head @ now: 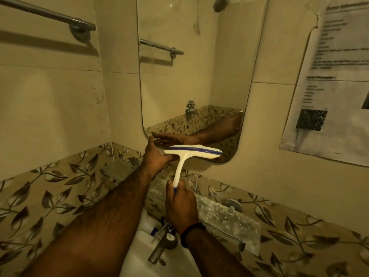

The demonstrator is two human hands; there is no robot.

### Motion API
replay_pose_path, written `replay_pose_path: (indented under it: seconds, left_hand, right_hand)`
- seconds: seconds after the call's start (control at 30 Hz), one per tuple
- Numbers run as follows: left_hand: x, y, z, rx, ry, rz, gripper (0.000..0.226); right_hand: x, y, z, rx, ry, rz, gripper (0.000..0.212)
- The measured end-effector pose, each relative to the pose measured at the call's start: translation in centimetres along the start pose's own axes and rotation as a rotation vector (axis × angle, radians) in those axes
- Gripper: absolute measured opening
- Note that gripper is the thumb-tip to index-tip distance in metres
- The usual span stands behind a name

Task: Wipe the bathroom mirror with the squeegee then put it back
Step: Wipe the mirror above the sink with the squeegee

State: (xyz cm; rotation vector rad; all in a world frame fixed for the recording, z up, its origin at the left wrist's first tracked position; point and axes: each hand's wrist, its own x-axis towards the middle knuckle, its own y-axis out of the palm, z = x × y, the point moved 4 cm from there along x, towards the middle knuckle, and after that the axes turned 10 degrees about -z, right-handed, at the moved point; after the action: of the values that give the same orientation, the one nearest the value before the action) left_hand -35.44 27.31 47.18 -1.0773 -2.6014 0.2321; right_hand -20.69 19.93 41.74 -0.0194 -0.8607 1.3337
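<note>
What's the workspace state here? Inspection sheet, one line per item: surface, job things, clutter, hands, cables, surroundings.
Surface: mirror on the tiled wall, rounded corners; glass shows smears near the top.
Job's things: white squeegee with blue blade strip, its head at the mirror's bottom edge.
Clutter: small items behind the tap, too blurred to name.
Hands: right hand grips the squeegee handle; left hand open, fingertips at the mirror's lower left corner, beside the squeegee head.
Cables: nothing seen.
Surroundings: towel bar upper left, printed notice right of the mirror, leaf-pattern tile band, white basin below.
</note>
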Motion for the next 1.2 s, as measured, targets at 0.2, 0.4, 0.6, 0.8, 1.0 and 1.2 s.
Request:
replay_pose_path:
  seconds: [0.2,0.4,0.6,0.8,1.0,1.2]
  left_hand:
    - [0.1,-0.2,-0.1,-0.063,0.040,0.002,0.113]
    - [0.8,-1.9,-2.2,0.149,0.225,-0.221,0.099]
    - [2.7,-3.4,-5.2,0.173,0.363,-0.231,0.099]
    - [5.0,-5.8,-7.8,0.116,0.376,-0.259,0.104]
    - [6.6,-7.4,-8.6,0.108,0.405,-0.309,0.101]
    - [7.7,-8.2,-7.9,0.111,0.413,-0.345,0.100]
  right_hand:
    - [1.6,-1.9,2.1,0.078,-0.076,-0.029,0.034]
    - [9.2,-4.5,9.2,0.164,-0.226,-0.118,0.030]
    - [16.7,-6.4,17.1,0.129,-0.412,-0.179,0.028]
    - [21.5,-7.0,23.0,0.175,-0.476,-0.255,0.031]
    - [24.7,-6.4,26.2,0.155,-0.499,-0.304,0.030]
    - [26.2,-5.9,27.2,0.167,-0.517,-0.305,0.032]
